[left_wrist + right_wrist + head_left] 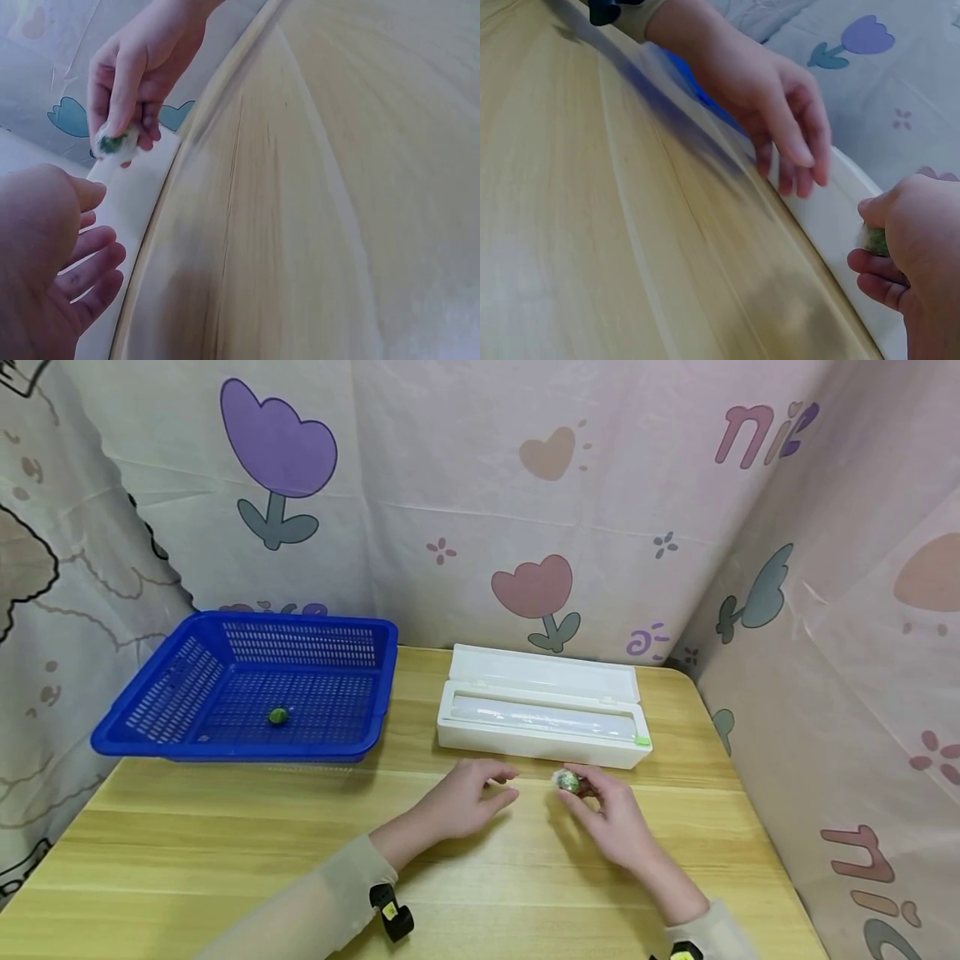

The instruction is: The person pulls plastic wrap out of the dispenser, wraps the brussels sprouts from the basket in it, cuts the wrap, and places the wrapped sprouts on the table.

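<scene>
My right hand (611, 818) pinches a small round green fruit (567, 781) between thumb and fingers. Clear plastic film clings around the fruit, whitish and crumpled on one side; in the left wrist view the wrapped fruit (116, 142) shows at the fingertips. To its left, my left hand (468, 797) holds nothing, its fingers loosely bent toward the fruit with a gap between. Just beyond both hands lies a long white cling film box (525, 745), its lid (543, 672) tipped back. A roll of film (540, 717) shows inside it.
A blue plastic basket (243, 750) stands at the back left of the wooden table (480, 902), with one small green fruit (278, 716) on its bottom. Patterned curtains (427, 460) close off the back and both sides.
</scene>
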